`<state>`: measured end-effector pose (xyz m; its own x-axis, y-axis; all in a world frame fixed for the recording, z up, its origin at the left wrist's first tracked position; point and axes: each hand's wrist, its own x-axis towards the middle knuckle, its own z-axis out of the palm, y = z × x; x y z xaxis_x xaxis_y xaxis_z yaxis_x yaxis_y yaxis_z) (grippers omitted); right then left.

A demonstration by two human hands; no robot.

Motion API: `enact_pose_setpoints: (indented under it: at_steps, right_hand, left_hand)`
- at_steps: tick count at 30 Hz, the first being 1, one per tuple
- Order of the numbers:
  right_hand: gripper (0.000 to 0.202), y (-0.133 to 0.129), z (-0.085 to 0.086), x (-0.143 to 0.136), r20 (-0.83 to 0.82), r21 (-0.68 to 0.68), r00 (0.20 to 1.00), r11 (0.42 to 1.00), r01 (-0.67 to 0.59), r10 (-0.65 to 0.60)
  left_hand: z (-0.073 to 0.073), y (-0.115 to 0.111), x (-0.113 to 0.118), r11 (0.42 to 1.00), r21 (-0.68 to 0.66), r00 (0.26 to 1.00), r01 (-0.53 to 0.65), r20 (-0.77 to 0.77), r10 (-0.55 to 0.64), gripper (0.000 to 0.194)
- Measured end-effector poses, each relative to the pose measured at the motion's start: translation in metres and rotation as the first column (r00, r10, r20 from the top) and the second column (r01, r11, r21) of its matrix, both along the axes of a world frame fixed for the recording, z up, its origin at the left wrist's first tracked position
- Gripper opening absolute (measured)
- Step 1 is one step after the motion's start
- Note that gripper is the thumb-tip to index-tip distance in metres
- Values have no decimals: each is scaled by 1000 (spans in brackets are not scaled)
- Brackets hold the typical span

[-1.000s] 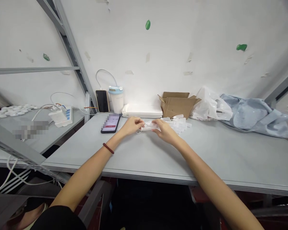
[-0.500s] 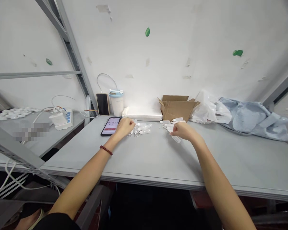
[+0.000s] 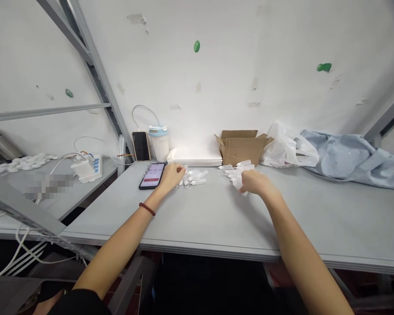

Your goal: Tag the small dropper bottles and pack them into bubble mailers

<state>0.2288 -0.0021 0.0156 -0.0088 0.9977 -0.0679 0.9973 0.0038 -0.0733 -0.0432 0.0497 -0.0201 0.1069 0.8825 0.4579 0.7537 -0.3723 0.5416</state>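
Observation:
On the grey table, my left hand [image 3: 173,176] rests with curled fingers at the left edge of a small pile of clear-and-white tagged pieces [image 3: 194,177]. What its fingertips hold, if anything, is too small to tell. My right hand [image 3: 252,181] is closed over the near side of a second pile of similar white pieces [image 3: 231,172], in front of the cardboard box. Its fingertips are partly hidden, and what lies between them cannot be made out.
A phone with a timer [image 3: 152,176] lies beside my left hand. Behind stand another phone [image 3: 141,146], a cup [image 3: 159,144], a white stack [image 3: 195,157], an open cardboard box [image 3: 241,149], a plastic bag [image 3: 284,148] and blue cloth [image 3: 351,157]. A metal post rises left.
My right hand has shifted slightly right, and its fingers now cover more of the piece beneath them. My left hand stays at its pile. The view has tilted slightly.

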Motion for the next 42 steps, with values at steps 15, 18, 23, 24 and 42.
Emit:
enact_pose_setpoints:
  at_steps: [15, 18, 23, 24, 42]
  right_hand:
    - [11, -3, 1, -10, -662, 124, 673, 934, -334, 329]
    - [15, -4, -3, -24, -734, 133, 592, 925, -355, 332]
    - [15, -4, -8, -36, -749, 119, 569, 914, -389, 340]
    - [15, -4, -9, -37, -753, 106, 567, 912, -396, 333]
    - [21, -5, -9, -39, -827, 116, 447, 881, -459, 341]
  left_hand:
    - [3, -30, 37, 940, -147, 936, 306, 226, -270, 30]
    - [1, -31, 42, 863, -258, 861, 434, 399, -314, 44]
    - [10, -30, 40, 852, -253, 795, 458, 546, -265, 35]
    - [12, -29, 39, 858, -254, 789, 447, 564, -244, 31]
    - [11, -21, 24, 804, -253, 611, 538, 775, -164, 22]
